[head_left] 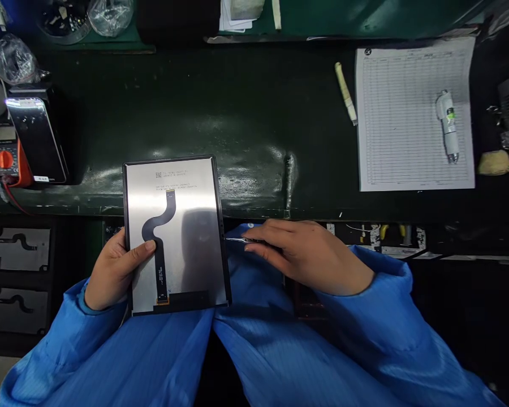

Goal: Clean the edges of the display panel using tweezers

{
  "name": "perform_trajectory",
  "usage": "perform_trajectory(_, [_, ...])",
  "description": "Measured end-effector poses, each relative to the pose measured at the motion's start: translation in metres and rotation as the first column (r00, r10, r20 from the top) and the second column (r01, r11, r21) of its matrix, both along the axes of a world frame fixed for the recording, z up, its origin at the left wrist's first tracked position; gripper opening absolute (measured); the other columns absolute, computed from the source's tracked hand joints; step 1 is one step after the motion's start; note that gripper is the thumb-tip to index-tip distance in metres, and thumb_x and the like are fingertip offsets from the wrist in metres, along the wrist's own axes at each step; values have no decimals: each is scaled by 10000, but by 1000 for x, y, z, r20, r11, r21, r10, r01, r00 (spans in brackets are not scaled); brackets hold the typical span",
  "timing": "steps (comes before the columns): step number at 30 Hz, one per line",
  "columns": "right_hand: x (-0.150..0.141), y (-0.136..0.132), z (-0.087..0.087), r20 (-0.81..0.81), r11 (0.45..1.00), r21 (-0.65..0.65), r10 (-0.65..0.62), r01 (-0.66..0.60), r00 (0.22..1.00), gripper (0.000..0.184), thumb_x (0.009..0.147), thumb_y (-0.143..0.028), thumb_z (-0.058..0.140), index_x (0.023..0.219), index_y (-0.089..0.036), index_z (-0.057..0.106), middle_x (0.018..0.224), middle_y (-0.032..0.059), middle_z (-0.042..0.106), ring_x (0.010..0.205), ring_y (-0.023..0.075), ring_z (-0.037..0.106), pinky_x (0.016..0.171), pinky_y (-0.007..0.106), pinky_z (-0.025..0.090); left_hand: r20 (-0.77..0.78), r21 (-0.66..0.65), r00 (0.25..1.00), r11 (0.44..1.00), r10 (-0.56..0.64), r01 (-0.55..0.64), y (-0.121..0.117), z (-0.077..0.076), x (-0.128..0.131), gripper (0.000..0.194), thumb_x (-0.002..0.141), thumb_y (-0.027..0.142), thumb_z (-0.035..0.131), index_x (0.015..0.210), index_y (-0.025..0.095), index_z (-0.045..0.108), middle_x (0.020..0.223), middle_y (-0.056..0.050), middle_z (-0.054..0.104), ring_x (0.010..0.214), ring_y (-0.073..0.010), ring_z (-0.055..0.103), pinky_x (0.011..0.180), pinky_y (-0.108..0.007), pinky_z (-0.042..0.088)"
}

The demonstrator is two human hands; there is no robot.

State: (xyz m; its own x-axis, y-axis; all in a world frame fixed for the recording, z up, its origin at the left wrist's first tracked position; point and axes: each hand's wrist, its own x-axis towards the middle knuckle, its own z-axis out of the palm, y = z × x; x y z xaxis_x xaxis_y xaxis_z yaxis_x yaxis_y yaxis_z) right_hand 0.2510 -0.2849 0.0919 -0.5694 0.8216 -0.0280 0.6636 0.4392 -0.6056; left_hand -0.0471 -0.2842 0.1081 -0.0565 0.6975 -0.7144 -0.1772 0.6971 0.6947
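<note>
And on the dark green worktop (246, 113) we've got a ruled paper log sheet (413, 113), a cream-coloured stick (345, 93), and a multimeter (4, 152) out left!

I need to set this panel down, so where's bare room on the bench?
The green bench mat is bare above the display panel, between the black device and the cream stick. It's crowded leftward around the multimeter and rightward around the log sheet.

head-worn view, looking down forward

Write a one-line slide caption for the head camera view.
Left hand grips a tablet display panel while right hand holds tweezers at its edge.
</note>
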Motion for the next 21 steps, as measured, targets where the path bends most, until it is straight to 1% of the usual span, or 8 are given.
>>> perform_trajectory(3, [0,0,0,13,1000,-8,9,-9,1000,252,1025,-287,506,1119,-192,720,900,29,742,739,158,711,651,271,576,-40,8,999,1000,22,-22,-2,5,5,401,626,281,887,950,174,676,824,-11,755,724,-178,722,666,-222,613])
perform_trajectory(7, [-1,0,2,15,999,-33,-11,11,1000,245,1008,-280,539,1181,-199,692,961,38,768,783,179,732,682,296,597,-45,10,998,999,38,-38,-2,8,8,419,597,268,902,933,167,673,822,-10,754,723,-173,722,657,-208,607])
perform_trajectory(9, [-2,0,2,12,999,-43,-22,23,1000,230,1002,-286,555,1168,-191,683,1000,45,772,801,181,737,711,302,602,-39,13,998,999,43,-43,-2,8,8,417,595,269,903,925,166,670,812,-9,752,707,-173,720,652,-214,610])
perform_trajectory(12, [-3,0,2,12,999,-43,-3,4,1000,215,1014,-292,534,1102,-184,698,933,35,760,762,167,726,679,279,593,-51,2,998,999,34,-34,-2,8,7,444,600,297,900,959,175,669,834,-13,752,713,-183,723,644,-225,611])
perform_trajectory(15, [-3,0,2,9,1000,-29,6,-6,1000,241,1025,-290,510,1096,-186,716,895,31,741,738,158,714,646,269,584,-75,-13,997,1000,14,-15,-3,7,6,514,586,334,903,1012,176,663,896,-38,756,764,-220,731,648,-252,615])
perform_trajectory(17, [-3,0,2,8,1000,-14,10,-10,1000,250,1028,-285,503,1088,-182,723,869,29,738,721,158,711,640,273,585,-84,-12,996,1000,8,-9,-3,6,5,527,586,342,902,1022,173,660,919,-50,756,783,-233,732,654,-264,617])
perform_trajectory(19, [-4,0,2,12,1000,-12,1,-1,1000,240,1023,-291,518,1132,-189,706,905,32,756,753,168,725,673,282,596,-84,-6,996,1000,9,-9,-3,6,5,513,590,340,900,1010,171,659,927,-53,756,777,-234,731,644,-267,618])
perform_trajectory(21, [-5,0,2,3,999,-29,-18,18,1000,232,1010,-296,550,1180,-206,678,996,35,771,808,173,739,720,287,606,-84,-4,996,1000,6,-6,-3,6,5,494,601,333,894,1004,170,660,935,-56,757,774,-235,730,638,-270,618])
